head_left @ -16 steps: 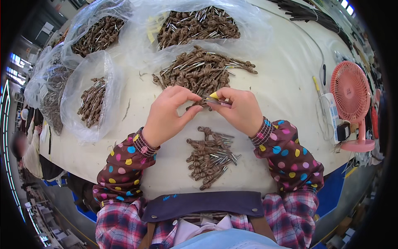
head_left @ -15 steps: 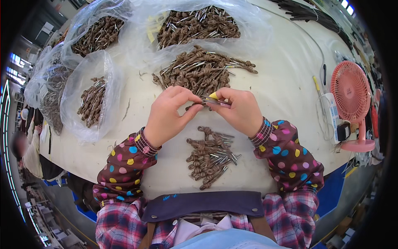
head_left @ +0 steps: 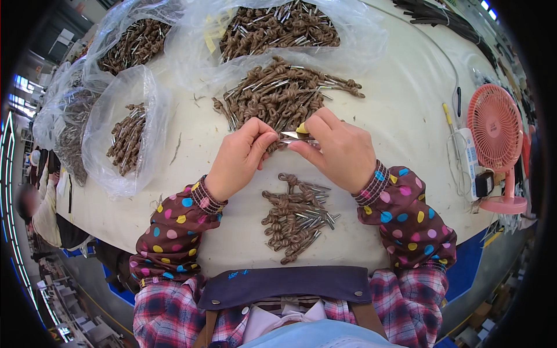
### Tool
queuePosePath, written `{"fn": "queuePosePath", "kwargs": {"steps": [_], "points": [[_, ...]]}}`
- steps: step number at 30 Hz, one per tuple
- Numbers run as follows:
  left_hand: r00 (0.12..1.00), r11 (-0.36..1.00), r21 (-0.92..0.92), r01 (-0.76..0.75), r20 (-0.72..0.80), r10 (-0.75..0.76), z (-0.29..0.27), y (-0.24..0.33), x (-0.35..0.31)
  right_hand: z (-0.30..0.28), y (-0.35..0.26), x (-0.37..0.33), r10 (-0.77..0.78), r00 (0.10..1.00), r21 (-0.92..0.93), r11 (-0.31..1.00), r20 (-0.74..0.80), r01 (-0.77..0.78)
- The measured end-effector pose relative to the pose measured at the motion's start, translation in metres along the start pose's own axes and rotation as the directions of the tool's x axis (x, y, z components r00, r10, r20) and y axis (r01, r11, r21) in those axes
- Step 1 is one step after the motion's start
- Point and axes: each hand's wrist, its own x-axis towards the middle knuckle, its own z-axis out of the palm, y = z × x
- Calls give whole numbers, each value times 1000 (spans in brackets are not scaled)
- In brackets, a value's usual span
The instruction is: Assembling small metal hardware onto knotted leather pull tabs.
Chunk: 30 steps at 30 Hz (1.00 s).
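Note:
My left hand (head_left: 239,158) is closed in a pinch on a knotted brown cord (head_left: 270,147), mostly hidden behind the fingers. In my right hand (head_left: 343,149) is a pair of small metal thread snips (head_left: 291,136), its blades parted and pointing at the left fingertips. A yellow wrap (head_left: 302,127) shows by the right index finger. Just beyond both hands lies a large heap of knotted brown cords (head_left: 272,93) with silvery metal tips. Nearer to me, between my forearms, is a smaller pile of the same cords (head_left: 293,217).
Clear plastic bags of cords stand at the far side, one in the middle (head_left: 360,43) and others at left, including an open bag (head_left: 96,153). To the right are a pink fan (head_left: 495,130), a white power strip (head_left: 469,152) and a yellow-handled tool (head_left: 447,113). Dark strips (head_left: 432,14) lie far right.
The snips' blades have spread apart and come up against the left fingertips. My left fingers have curled in tighter, and the right hand has turned slightly. Both piles look the same.

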Motion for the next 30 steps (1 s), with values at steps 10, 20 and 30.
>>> {"fn": "queuePosePath", "kwargs": {"steps": [10,20,30], "points": [[1000,998,67,-14,-8,15,3,1,-1,6,1,-2,-235,971,-218,950,-27,224],[998,992,108,-65,-10,66,5,-3,-2,7,3,-1,-338,940,-255,914,-46,316],[988,977,-143,-157,-14,157,6,-11,-1,2,20,6,224,938,390,865,265,-317]]}}
